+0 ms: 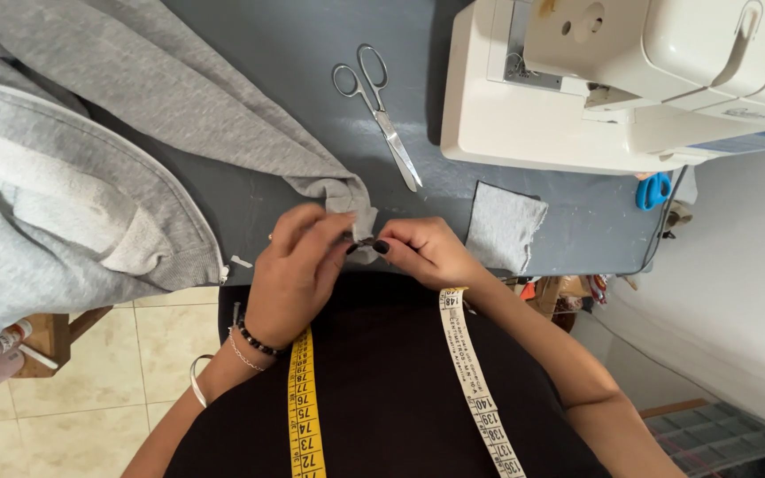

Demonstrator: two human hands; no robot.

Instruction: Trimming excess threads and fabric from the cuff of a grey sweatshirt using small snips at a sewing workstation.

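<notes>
A yellow tape measure [303,398] hangs nearest; 2 hands, left hand [298,265] and right hand [422,250], pinch the soft, light grey garment corner [351,199], scissors [378,111] beyond the grip.

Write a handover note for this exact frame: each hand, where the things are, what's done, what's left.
Left hand: pinching the corner of the grey garment at the near table edge.
Right hand: fingertips meet the left hand's at the same corner, on a small dark thing too small to identify.
Things: scissors lie closed on the grey table, untouched. A cut grey fabric patch lies flat by the right hand, below the white sewing machine. A tape measure hangs round the neck.
Done: patch cut out.
Left: patch not yet attached; nothing under the machine's needle.
</notes>
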